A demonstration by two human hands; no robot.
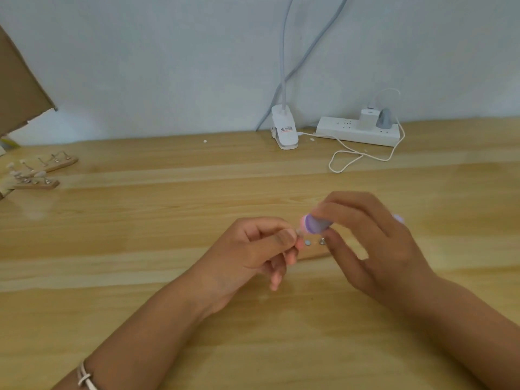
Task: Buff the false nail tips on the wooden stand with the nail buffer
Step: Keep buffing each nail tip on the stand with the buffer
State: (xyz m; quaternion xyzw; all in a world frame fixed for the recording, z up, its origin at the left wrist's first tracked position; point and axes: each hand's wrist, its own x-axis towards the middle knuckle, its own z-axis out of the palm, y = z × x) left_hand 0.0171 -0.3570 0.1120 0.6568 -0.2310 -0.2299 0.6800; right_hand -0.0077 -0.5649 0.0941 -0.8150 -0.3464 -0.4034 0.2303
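A small wooden stand lies on the table between my hands, mostly hidden by them; a round magnet spot and a metal holder show on it. My left hand pinches a small false nail tip between thumb and forefinger just above the stand's left end. My right hand grips a purple and pink nail buffer, blurred, with its end against the tip.
Two more wooden stands with nail tips sit at the far left, beside a cardboard box. A white clip lamp base, a power strip with chargers, and a looped white cable lie along the back edge.
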